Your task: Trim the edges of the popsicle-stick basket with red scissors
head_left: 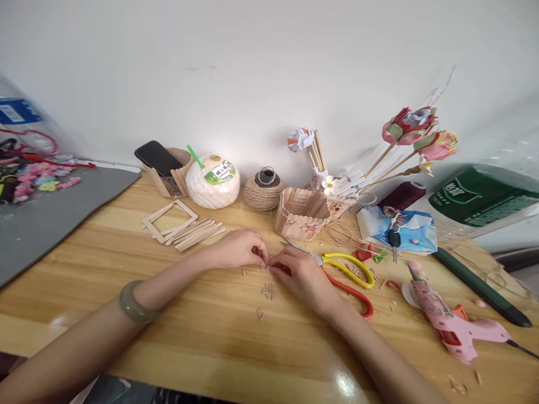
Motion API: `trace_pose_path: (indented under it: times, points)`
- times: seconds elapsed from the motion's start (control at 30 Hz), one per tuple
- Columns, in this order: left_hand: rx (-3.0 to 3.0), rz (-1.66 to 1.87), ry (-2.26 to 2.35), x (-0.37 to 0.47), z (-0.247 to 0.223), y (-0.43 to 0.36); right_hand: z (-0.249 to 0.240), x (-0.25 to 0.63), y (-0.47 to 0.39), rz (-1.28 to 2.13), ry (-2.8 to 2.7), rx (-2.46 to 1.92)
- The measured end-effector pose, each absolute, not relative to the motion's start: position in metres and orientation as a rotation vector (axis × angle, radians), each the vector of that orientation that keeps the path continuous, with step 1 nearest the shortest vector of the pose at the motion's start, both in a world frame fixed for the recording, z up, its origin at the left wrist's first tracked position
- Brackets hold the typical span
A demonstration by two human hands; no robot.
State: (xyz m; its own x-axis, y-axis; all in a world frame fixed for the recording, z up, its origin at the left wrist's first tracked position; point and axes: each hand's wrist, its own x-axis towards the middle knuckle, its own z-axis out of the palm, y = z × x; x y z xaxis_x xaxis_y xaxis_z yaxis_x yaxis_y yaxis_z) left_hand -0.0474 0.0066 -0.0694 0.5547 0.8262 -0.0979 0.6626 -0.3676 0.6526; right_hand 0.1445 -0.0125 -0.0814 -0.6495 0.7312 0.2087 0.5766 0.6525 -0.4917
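My left hand (244, 248) and my right hand (297, 274) meet fingertip to fingertip low over the wooden table (177, 342). Both are closed in a pinch around small brown wooden chips (264, 267), partly covered by the fingers. Just below them lies a little flower shape made of wood chips (269, 291), with a few loose chips (261, 315) under it. Scissors (347, 269) with one yellow and one red handle rest beside my right hand, blades partly behind it. Left of my left hand are a stack of craft sticks (196, 233) and a square stick frame (170, 220).
Along the wall stand a phone (159, 159) in a stick holder, a white coconut (214, 182), a twine spool (264, 189), a stick basket (301, 214) and paper flowers (410, 126). A pink glue gun (452, 320) and a dark green bar (482, 287) lie right; a grey mat (54, 224) left.
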Motion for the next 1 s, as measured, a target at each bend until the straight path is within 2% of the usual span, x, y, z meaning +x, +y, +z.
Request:
trace_pose_path:
  times: [1.0]
  points:
    - [2.026, 0.303, 1.355, -0.041, -0.064, 0.001, -0.080, 0.145, -0.017, 0.478, -2.494, -1.056]
